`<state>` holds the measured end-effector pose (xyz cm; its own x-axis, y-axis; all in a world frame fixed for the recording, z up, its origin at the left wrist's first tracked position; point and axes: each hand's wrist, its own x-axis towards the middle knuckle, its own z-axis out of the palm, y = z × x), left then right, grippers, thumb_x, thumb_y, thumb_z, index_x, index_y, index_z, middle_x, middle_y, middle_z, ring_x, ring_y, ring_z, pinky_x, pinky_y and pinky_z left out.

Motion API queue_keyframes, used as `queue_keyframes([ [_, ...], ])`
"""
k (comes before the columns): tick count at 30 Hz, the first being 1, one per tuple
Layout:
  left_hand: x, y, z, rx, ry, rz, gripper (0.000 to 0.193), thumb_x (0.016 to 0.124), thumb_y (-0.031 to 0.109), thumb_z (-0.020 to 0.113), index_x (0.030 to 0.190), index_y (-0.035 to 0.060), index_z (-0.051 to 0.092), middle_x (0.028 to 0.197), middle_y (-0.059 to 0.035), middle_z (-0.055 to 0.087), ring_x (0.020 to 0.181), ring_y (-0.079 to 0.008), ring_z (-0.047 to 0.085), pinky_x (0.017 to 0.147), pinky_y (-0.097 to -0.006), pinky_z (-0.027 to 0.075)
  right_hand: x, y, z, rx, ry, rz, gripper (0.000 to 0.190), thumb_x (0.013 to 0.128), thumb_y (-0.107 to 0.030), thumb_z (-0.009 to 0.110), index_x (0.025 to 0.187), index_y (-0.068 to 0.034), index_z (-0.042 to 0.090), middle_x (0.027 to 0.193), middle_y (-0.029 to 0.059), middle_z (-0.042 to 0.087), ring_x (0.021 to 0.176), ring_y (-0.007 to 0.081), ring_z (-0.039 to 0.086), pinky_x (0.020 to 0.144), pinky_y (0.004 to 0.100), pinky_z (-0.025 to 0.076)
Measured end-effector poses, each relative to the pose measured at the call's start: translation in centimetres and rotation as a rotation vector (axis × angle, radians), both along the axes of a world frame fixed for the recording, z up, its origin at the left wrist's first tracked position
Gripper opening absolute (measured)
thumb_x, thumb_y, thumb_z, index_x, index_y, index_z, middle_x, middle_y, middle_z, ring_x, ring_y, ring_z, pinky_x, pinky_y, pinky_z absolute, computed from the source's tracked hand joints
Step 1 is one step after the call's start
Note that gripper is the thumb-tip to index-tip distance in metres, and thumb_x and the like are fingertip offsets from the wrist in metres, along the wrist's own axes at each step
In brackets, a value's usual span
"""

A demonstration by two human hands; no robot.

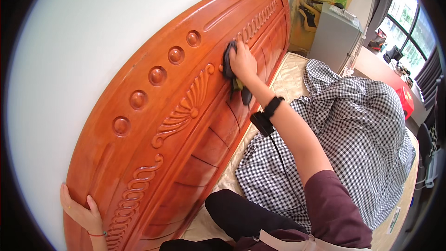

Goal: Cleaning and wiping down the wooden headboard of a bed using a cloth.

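A dark cloth (228, 61) is gripped in my right hand (244, 61), which presses it against the carved face of a reddish-brown wooden headboard (139, 76), near the linked-ring carving (258, 21) and just beyond the carved fan (193, 109). Loose ends of the cloth hang below my fingers. My left hand (82, 212) rests on the headboard's outer edge at the lower left, fingers over the rim and thumb on the front face, holding no loose object. Round carved bosses (156, 76) line the upper part of the headboard.
A black-and-white checked cloth (348, 125) lies bunched on the cream mattress (289, 76) where I kneel. A cable (282, 160) runs from the device at my right wrist. Past the mattress stand a grey cabinet (334, 38), a desk (376, 66) and a red box (405, 101).
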<state>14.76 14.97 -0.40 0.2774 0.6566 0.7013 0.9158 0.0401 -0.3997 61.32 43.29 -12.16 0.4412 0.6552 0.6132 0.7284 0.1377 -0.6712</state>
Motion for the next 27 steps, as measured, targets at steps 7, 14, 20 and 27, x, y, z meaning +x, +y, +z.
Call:
queue_keyframes([
  [7,-0.1,-0.3,0.2,0.013,-0.023,-0.006,0.051,0.082,0.021,0.048,0.124,-0.0026,0.033,0.125,-0.0186,0.039,0.113,-0.0342,0.038,0.096,-0.0418,0.029,0.1,-0.8,-1.3,-0.14,-0.065,0.044,0.027,0.082,-0.028,0.041,0.092,-0.004,0.049,0.088,0.0202,0.056,0.077,0.0401,0.056,0.067,0.0473,0.045],
  [14,-0.2,-0.3,0.1,0.008,-0.035,-0.007,0.052,0.08,0.02,0.049,0.124,-0.0013,0.034,0.124,-0.0187,0.04,0.113,-0.0341,0.039,0.096,-0.0424,0.029,0.6,-1.1,-0.4,-0.281,-0.045,0.124,0.03,0.081,-0.029,0.042,0.095,-0.004,0.049,0.095,0.021,0.057,0.08,0.0394,0.057,0.072,0.0462,0.045],
  [20,0.4,-0.1,0.1,0.014,-0.031,-0.011,0.052,0.08,0.02,0.05,0.124,-0.0016,0.033,0.125,-0.0186,0.039,0.113,-0.0342,0.038,0.096,-0.0425,0.029,-0.7,0.4,2.2,-0.056,0.069,-0.06,0.032,0.084,-0.029,0.041,0.104,-0.004,0.042,0.096,0.0233,0.052,0.077,0.0423,0.056,0.069,0.0477,0.045],
  [27,0.2,-0.2,0.3,0.012,-0.026,-0.01,0.052,0.08,0.021,0.05,0.124,-0.0022,0.033,0.124,-0.0189,0.04,0.113,-0.0344,0.039,0.096,-0.0422,0.029,-2.5,-3.9,-1.1,-0.225,-0.06,0.088,0.026,0.083,-0.026,0.041,0.101,-0.008,0.045,0.095,0.0207,0.052,0.077,0.0416,0.055,0.064,0.0483,0.045],
])
